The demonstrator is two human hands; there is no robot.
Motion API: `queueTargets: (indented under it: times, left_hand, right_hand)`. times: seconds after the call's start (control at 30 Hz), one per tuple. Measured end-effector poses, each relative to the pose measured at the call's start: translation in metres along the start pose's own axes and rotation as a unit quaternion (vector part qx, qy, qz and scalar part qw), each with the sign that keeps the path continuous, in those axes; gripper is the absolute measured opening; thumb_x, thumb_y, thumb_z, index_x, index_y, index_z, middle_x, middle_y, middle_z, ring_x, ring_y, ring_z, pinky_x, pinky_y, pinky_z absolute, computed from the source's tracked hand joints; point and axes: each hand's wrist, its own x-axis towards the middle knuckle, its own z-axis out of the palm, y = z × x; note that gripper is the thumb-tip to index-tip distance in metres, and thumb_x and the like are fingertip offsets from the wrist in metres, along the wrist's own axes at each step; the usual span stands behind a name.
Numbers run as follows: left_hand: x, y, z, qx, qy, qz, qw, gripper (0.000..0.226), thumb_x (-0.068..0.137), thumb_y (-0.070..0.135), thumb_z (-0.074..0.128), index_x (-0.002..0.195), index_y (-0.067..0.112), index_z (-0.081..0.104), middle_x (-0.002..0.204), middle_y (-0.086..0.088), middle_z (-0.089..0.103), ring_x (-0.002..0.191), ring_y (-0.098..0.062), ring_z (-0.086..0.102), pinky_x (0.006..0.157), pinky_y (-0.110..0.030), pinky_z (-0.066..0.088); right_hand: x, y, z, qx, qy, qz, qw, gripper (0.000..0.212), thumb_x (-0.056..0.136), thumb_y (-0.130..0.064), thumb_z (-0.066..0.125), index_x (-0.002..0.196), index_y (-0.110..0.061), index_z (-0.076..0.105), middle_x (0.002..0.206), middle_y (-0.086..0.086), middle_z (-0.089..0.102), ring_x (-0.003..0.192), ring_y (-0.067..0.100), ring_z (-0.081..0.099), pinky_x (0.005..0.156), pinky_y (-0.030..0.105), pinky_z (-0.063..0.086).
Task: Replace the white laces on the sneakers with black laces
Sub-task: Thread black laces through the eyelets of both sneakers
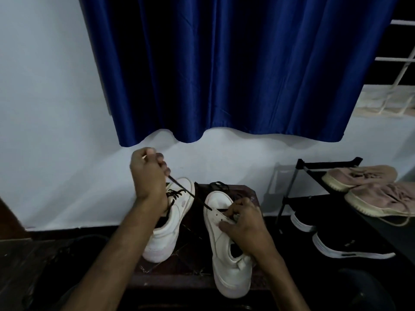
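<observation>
The black lace (190, 193) ran taut up-left from the right sneaker (224, 254) (gripped by the right hand (244, 223)) to the pinching left hand (147, 173).

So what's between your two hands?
A black lace, tight from the left hand to the sneaker the right hand holds, seen in the head view.

Ahead of you a blue curtain (224, 63) hangs over a pale wall (45, 108). To your right a black shoe rack (289, 187) carries two beige shoes (359, 176) on top, with two white-soled black shoes (350, 245) beneath. A white window grille (402, 59) shows above it.
</observation>
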Motion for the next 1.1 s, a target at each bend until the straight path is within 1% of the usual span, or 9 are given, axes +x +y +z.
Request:
queueTargets:
  times: [0.07, 0.2, 0.23, 0.4, 0.53, 0.6, 0.87, 1.0, 1.1]
  left_hand:
    - [-0.01, -0.018, -0.004, 0.218, -0.111, 0.141, 0.959, 0.016, 0.1, 0.009, 0.042, 0.095, 0.019, 0.054, 0.076, 0.006, 0.055, 0.065, -0.011, 0.051, 0.058, -0.026, 0.045]
    - [-0.026, -0.063, 0.0, 0.665, -0.314, 0.218, 0.642, 0.027, 0.1, 0.039, 0.043, 0.105, 0.02, 0.062, 0.107, -0.003, 0.058, 0.1, -0.023, 0.06, 0.079, -0.036, 0.046]
    - [-0.029, -0.065, 0.002, 0.697, -0.319, 0.206, 0.609, 0.031, 0.1, 0.042, 0.042, 0.105, 0.019, 0.062, 0.11, -0.005, 0.056, 0.103, -0.025, 0.059, 0.078, -0.035, 0.043]
    - [-0.019, -0.064, -0.002, 0.695, -0.347, 0.134, 0.616, 0.039, 0.099, 0.045, 0.045, 0.089, 0.013, 0.065, 0.103, -0.006, 0.061, 0.098, -0.026, 0.061, 0.078, -0.035, 0.042]
    - [-0.01, -0.044, -0.005, 0.418, -0.375, -0.097, 0.822, 0.03, 0.102, 0.026, 0.047, 0.08, 0.01, 0.06, 0.072, -0.004, 0.05, 0.064, -0.014, 0.045, 0.059, -0.026, 0.037]
    - [-0.008, -0.03, -0.009, 0.286, -0.337, -0.168, 0.881, 0.028, 0.103, 0.022, 0.045, 0.082, 0.009, 0.058, 0.071, -0.001, 0.045, 0.057, -0.007, 0.036, 0.041, -0.016, 0.028]
    - [-0.011, 0.068, -0.007, -0.179, -0.307, -0.101, 0.929, 0.04, 0.1, 0.012, 0.033, 0.07, 0.026, 0.055, 0.079, 0.009, 0.063, 0.055, -0.001, 0.046, 0.041, -0.016, 0.025]
    - [-0.01, 0.045, -0.005, 0.075, -0.27, -0.009, 0.96, 0.024, 0.103, 0.028, 0.043, 0.081, 0.023, 0.05, 0.058, 0.013, 0.041, 0.044, -0.002, 0.029, 0.038, -0.014, 0.022]
    - [-0.019, -0.011, -0.008, 0.346, -0.318, 0.063, 0.88, 0.026, 0.09, 0.047, 0.061, 0.095, 0.023, 0.053, 0.068, 0.008, 0.054, 0.054, -0.01, 0.046, 0.052, -0.025, 0.041]
  right_hand:
    - [-0.001, -0.001, 0.0, 0.009, 0.002, 0.001, 1.0, 0.015, 0.071, -0.029, 0.079, 0.081, -0.023, 0.07, 0.102, -0.007, 0.051, 0.099, 0.014, 0.052, 0.096, 0.037, 0.044]
    - [-0.004, -0.002, 0.0, 0.014, 0.012, -0.006, 1.0, 0.015, 0.072, -0.028, 0.076, 0.073, -0.027, 0.061, 0.098, -0.009, 0.048, 0.095, 0.009, 0.048, 0.1, 0.036, 0.04]
    - [-0.005, -0.002, -0.001, 0.012, 0.016, -0.006, 1.0, 0.013, 0.072, -0.029, 0.076, 0.075, -0.024, 0.063, 0.099, -0.009, 0.048, 0.094, 0.008, 0.046, 0.1, 0.034, 0.039]
    - [-0.008, -0.003, -0.001, 0.002, 0.032, 0.036, 0.999, 0.033, 0.069, -0.034, 0.076, 0.09, -0.023, 0.053, 0.106, -0.004, 0.037, 0.105, 0.017, 0.038, 0.091, 0.028, 0.037]
    - [-0.011, -0.005, -0.001, -0.013, 0.059, 0.058, 0.996, 0.055, 0.065, -0.033, 0.077, 0.096, -0.018, 0.035, 0.105, -0.001, 0.031, 0.109, 0.023, 0.035, 0.099, 0.039, 0.038]
    - [-0.011, -0.006, 0.0, 0.0, 0.055, 0.068, 0.996, 0.057, 0.067, -0.032, 0.078, 0.098, -0.017, 0.033, 0.106, -0.001, 0.03, 0.112, 0.024, 0.035, 0.099, 0.041, 0.039]
    - [-0.008, 0.0, 0.008, 0.022, 0.072, 0.066, 0.995, 0.06, 0.066, -0.034, 0.08, 0.104, -0.015, 0.038, 0.108, -0.002, 0.03, 0.113, 0.026, 0.04, 0.09, 0.043, 0.046]
    - [-0.007, 0.001, 0.008, 0.031, 0.076, 0.058, 0.995, 0.06, 0.065, -0.032, 0.082, 0.1, -0.018, 0.035, 0.106, -0.003, 0.031, 0.111, 0.025, 0.041, 0.088, 0.044, 0.047]
    - [-0.006, 0.0, 0.007, 0.04, 0.074, 0.061, 0.995, 0.057, 0.064, -0.032, 0.079, 0.097, -0.02, 0.035, 0.105, -0.003, 0.035, 0.108, 0.024, 0.043, 0.086, 0.043, 0.046]
